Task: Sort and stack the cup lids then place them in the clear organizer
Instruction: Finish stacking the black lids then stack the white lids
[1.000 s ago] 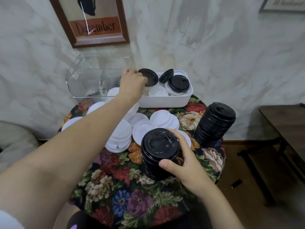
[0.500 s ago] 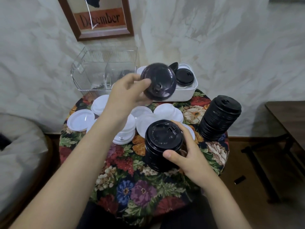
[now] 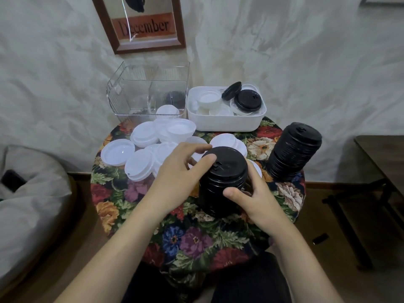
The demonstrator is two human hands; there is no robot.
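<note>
Now, both hands on the near black stack (image 3: 220,189), head view.
The left hand (image 3: 181,173) curls over the stack's top rim, thumb on the uppermost lid; the right hand (image 3: 258,200) wraps its side. It stands on the flowered table (image 3: 196,241), well short of the clear organizer (image 3: 122,90) at the back left, beside a white tub (image 3: 227,125) of mixed lids. Pressing off-centre could seat the top lid crooked or tip the stack into the loose white lids (image 3: 144,136) or the leaning second stack (image 3: 293,154).
</note>
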